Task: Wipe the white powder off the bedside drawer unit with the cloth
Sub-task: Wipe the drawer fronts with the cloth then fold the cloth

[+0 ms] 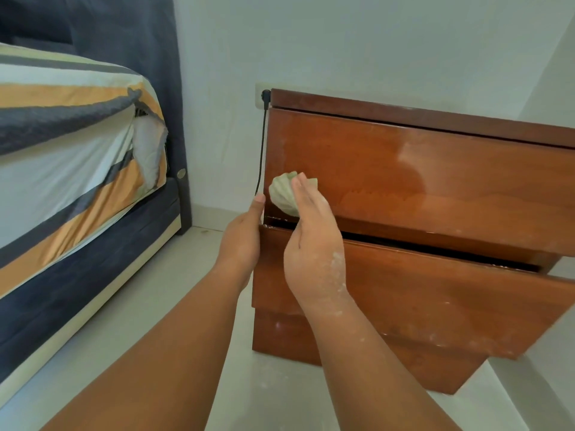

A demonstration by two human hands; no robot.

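Note:
The brown wooden bedside drawer unit (420, 169) fills the right half of the view, its lower drawer (435, 293) pulled out a little. White powder specks show along the upper drawer's left edge and on the lower fronts. My right hand (311, 244) presses a bunched pale green cloth (281, 194) against the lower left corner of the upper drawer front; powder dusts that wrist. My left hand (241, 241) grips the left edge of the unit at the gap between the drawers.
A bed (71, 150) with a striped sheet and dark blue frame stands at the left. A black cable (263, 144) hangs from a wall socket (261, 94) just left of the unit. Pale floor tiles (174, 306) lie between bed and unit.

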